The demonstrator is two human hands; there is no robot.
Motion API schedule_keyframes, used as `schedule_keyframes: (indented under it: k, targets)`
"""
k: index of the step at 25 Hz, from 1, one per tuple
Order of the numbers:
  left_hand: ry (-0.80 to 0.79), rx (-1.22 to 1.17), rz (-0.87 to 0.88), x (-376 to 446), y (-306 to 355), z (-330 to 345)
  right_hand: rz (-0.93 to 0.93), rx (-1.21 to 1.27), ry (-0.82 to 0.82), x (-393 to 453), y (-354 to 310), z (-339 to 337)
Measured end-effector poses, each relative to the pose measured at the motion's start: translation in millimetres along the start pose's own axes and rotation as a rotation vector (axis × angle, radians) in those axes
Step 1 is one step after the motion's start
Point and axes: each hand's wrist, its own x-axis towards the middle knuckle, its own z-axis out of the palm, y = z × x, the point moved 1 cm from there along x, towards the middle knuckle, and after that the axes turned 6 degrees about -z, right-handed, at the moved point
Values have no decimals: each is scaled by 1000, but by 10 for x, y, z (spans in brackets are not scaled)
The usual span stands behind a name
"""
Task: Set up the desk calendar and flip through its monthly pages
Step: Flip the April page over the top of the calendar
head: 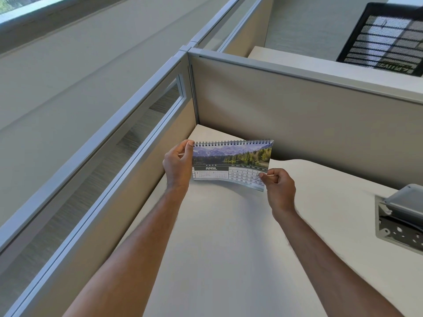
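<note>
A spiral-bound desk calendar (231,164) stands in the far corner of the white desk (217,236). Its front page shows a mountain lake photo above the word APRIL and a date grid. My left hand (178,167) pinches the calendar's upper left corner at the wire binding. At the lower right corner my right hand (278,188) pinches the front page between thumb and fingers. That page bows slightly outward along its bottom edge. The calendar's back and its base are hidden.
Beige cubicle partitions (297,110) close the desk at the back and on the left. A grey metal cable box (400,216) with an open lid sits in the desk at the right edge. A black mesh chair back (386,37) shows beyond the partition.
</note>
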Motion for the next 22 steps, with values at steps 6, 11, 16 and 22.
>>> schedule_keyframes:
  k: [6,11,16,22]
  targets:
    - [-49,-84,-69,-16,12,-34,-30,10,-82,-100,-172,-157]
    - [-92,-123,-154,-11,37,-59,25,201,-168,-119,-559,-307]
    - [-161,-236,-305,21,66,-111,4,332,-192,27,-854,-351]
    - [-194,-219,-249,18,96,-115,7,351,-345,205,-994,-302]
